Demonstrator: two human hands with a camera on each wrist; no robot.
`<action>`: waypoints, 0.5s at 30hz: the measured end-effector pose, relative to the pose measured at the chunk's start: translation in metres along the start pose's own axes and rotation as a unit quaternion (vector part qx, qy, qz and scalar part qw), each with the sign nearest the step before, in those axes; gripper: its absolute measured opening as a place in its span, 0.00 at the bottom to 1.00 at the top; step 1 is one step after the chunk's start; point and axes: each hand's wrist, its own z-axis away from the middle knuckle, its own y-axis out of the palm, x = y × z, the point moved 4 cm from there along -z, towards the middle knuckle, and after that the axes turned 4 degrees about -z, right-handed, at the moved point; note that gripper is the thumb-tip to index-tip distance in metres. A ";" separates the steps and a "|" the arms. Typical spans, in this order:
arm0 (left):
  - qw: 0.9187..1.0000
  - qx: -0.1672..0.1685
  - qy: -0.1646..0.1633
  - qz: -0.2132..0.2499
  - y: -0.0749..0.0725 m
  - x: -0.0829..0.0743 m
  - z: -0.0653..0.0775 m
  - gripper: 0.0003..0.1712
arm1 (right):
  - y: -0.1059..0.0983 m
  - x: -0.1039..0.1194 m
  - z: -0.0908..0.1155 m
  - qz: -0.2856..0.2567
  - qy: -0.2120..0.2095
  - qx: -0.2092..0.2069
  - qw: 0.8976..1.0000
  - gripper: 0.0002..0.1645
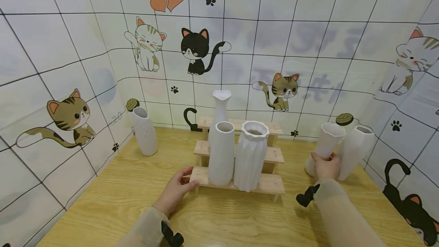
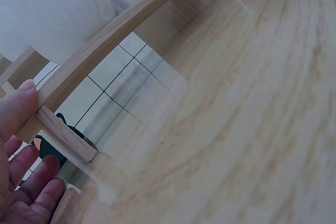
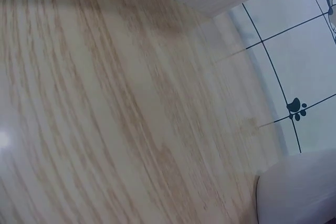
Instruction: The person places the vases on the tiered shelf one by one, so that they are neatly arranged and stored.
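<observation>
My left hand (image 1: 174, 191) holds the left front corner of a three-step wooden stand (image 1: 272, 183). In the left wrist view the thumb lies against the step's board (image 2: 107, 40), and the other fingers curl loosely below it. On the stand are a smooth white cylindrical vase (image 1: 221, 159), a pleated white vase (image 1: 251, 161) with a scalloped rim, and a slim-necked white vase (image 1: 220, 104) behind them. Over at the right, my right hand (image 1: 326, 167) grips a white vase (image 1: 328, 140) with a flared, wavy rim. The right wrist view leaves that hand out.
Just right of the gripped vase stands an angular white vase (image 1: 356, 149). A textured white vase (image 1: 145, 134) is at the far left by the wall. Cat-patterned tiled walls (image 1: 233, 37) enclose the wood-grain table (image 1: 130, 186) at the back and sides.
</observation>
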 end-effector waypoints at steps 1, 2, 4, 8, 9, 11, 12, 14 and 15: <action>1.000 0.001 0.000 0.001 0.000 -0.001 0.001 0.34 | 0.000 0.000 0.000 0.004 0.000 0.001 1.000 0.49; 1.000 0.001 0.000 0.003 0.000 -0.002 0.001 0.34 | 0.000 0.000 0.000 0.007 0.000 0.002 1.000 0.49; 1.000 0.002 0.000 0.004 0.000 -0.001 0.001 0.35 | -0.001 -0.001 0.000 0.016 0.001 0.006 1.000 0.49; 1.000 0.004 0.002 0.003 -0.001 0.007 -0.003 0.35 | -0.003 0.001 0.002 0.039 -0.008 0.014 0.999 0.49; 1.000 0.004 0.004 0.002 -0.001 0.008 -0.003 0.35 | -0.004 0.002 0.004 0.045 -0.010 0.017 0.999 0.49; 1.000 0.005 0.006 0.000 -0.001 0.009 -0.005 0.36 | -0.006 0.003 0.007 0.055 -0.015 0.025 0.998 0.50; 1.000 0.005 0.006 0.000 -0.001 0.009 -0.005 0.36 | -0.006 0.004 0.008 0.059 -0.018 0.029 0.998 0.50; 1.000 0.004 0.007 -0.002 0.000 0.009 -0.005 0.36 | -0.007 0.004 0.011 0.064 -0.017 0.037 0.997 0.50; 1.000 0.003 0.008 -0.003 0.000 0.009 -0.005 0.36 | -0.008 0.005 0.012 0.065 -0.017 0.040 0.997 0.51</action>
